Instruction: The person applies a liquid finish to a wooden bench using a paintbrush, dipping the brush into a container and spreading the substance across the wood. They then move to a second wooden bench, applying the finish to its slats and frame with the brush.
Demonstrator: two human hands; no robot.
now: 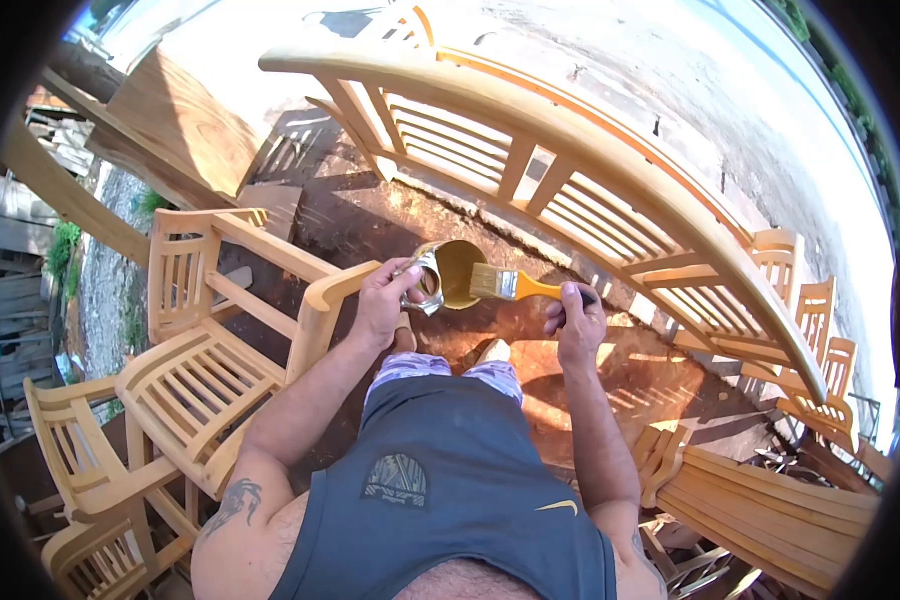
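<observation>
My left hand [385, 297] grips a small metal can [463, 262] by its side, in front of my body. The can is tipped so its yellowish-brown inside shows. In my right hand [577, 322] is a paintbrush [536, 287] with an orange-yellow handle and a metal band. Its pale bristles point left and overlap the can's mouth in this view. Beyond both hands stands a long wooden bench [530, 175] with a slatted back and a rounded top rail.
Wooden chairs [205, 385] with slatted seats stand close on my left. A slatted wooden piece [760, 510] lies at the lower right, and more chairs [815, 310] line the far right. Planks [185, 125] lean at upper left. Reddish ground [610, 375] surrounds my feet.
</observation>
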